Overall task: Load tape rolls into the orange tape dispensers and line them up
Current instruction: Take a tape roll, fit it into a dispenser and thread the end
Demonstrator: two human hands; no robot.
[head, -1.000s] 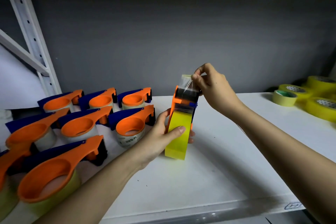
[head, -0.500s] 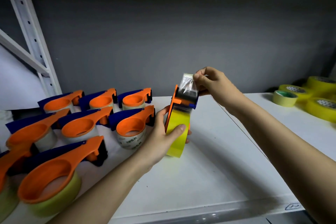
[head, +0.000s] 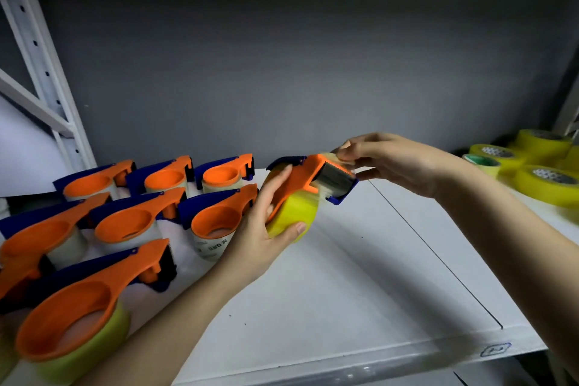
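Head view: left hand (head: 266,229) grips the dispenser (head: 300,194), right hand (head: 385,163) pinches its tape end (head: 336,157), which may stick crooked beside the blade (head: 335,177).

Smooth plastic, glossy tape, matt painted metal

The held orange tape dispenser (head: 300,177) is smooth, matt plastic with a shiny metal cutter blade (head: 333,174); its yellow tape roll (head: 294,216) looks glossy and translucent. Beneath it, the white shelf (head: 344,285) is smooth, matt painted metal, lightly speckled.
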